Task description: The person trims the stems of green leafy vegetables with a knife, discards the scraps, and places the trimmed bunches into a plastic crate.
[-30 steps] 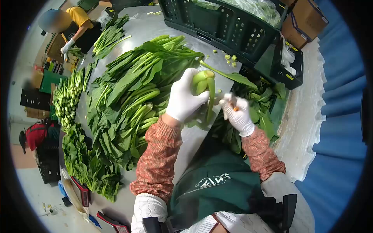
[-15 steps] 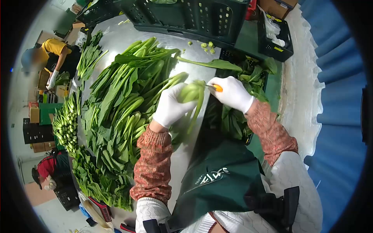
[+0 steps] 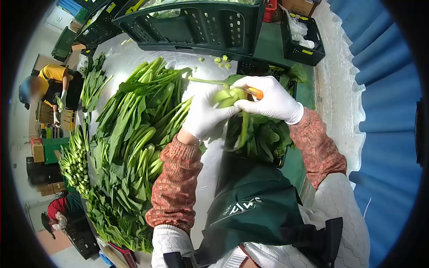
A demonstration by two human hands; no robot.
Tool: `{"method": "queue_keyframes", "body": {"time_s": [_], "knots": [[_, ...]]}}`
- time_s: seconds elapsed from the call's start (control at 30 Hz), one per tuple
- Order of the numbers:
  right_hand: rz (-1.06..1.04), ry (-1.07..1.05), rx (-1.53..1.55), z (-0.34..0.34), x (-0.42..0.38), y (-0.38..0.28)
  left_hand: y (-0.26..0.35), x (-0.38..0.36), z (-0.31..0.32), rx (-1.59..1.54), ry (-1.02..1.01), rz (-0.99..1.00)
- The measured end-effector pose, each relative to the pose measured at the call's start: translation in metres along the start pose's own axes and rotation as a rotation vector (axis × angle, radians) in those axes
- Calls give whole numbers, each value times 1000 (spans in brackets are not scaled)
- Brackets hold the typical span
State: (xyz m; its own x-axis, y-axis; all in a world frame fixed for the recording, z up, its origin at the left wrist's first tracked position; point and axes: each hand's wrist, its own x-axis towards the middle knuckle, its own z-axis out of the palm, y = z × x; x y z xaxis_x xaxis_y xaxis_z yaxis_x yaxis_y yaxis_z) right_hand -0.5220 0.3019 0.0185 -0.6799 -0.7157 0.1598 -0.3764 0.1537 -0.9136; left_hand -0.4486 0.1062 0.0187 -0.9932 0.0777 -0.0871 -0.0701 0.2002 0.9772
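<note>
My left hand (image 3: 204,112), in a white glove, is wrapped round the base of a leafy green vegetable (image 3: 228,97). One stalk of it hangs down below my hands. My right hand (image 3: 272,100), also gloved, grips a small knife with an orange handle (image 3: 255,93). Its blade is mostly hidden against the vegetable's base, and the thumb presses on the stalks. A large pile of leafy greens (image 3: 138,120) lies on the metal table (image 3: 129,50), left of my left hand. Several cut stem ends (image 3: 217,60) lie beyond my hands.
A green crate (image 3: 192,27) stands at the table's far edge. Another crate (image 3: 268,134) with leaves sits below my right hand. A black crate (image 3: 304,52) holds plastic bags. A person in yellow (image 3: 54,73) and a person in red (image 3: 57,210) are at the left.
My right hand has moved in against the vegetable, and its thumb now touches the stalks. The hanging stalk has shifted. The view has moved, and the person in yellow has changed pose.
</note>
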Motion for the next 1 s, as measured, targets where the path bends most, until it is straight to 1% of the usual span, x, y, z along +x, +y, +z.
{"method": "queue_keyframes", "body": {"time_s": [0.03,0.07,0.17,0.2,0.23,0.3,0.33,0.37,0.43,0.47,0.5,0.53,0.57,0.6,0.63,0.7,0.73,0.83,0.9,0.97,1.0], "knots": [[53,-52,49,-5,-1,-2,2,1,-1,-1,-38,-25],[74,-84,81,-8,-1,-4,3,3,-1,-83,-80,-63],[132,-222,149,-18,2,-7,-7,8,-5,-117,-155,-106],[142,-198,228,-15,2,-1,-11,10,-6,13,-116,-80],[169,-171,250,-12,4,2,-15,9,-7,156,-6,100],[156,-60,233,-10,9,7,-16,8,-10,449,221,467],[182,-23,244,-12,9,3,-12,7,-16,675,410,508],[262,-35,248,-17,9,-3,-7,1,-16,595,518,374],[186,8,161,-13,9,-2,3,-13,-17,559,469,345],[152,18,207,-8,8,-4,12,-16,-5,536,387,367],[117,25,254,0,7,-7,8,-16,4,595,346,439],[80,32,301,6,8,-8,4,-16,14,613,343,370],[7,25,158,8,9,-4,-2,-16,22,628,338,302],[32,-5,187,6,11,-9,-9,-13,24,555,374,289],[61,-32,215,4,12,-14,-15,-11,20,464,291,268],[22,-156,106,-8,13,-11,-20,-13,9,282,126,226],[141,-232,156,-12,11,-13,-20,-16,5,72,47,146],[271,-273,222,-29,10,-15,-8,-34,-32,-434,5,-65],[309,-166,194,-38,6,11,-33,-57,-69,-544,387,-21],[371,-159,75,-34,15,34,-72,-82,-102,-985,376,372],[194,-121,-171,-27,20,61,-71,-96,-109,-1063,504,366]]}}
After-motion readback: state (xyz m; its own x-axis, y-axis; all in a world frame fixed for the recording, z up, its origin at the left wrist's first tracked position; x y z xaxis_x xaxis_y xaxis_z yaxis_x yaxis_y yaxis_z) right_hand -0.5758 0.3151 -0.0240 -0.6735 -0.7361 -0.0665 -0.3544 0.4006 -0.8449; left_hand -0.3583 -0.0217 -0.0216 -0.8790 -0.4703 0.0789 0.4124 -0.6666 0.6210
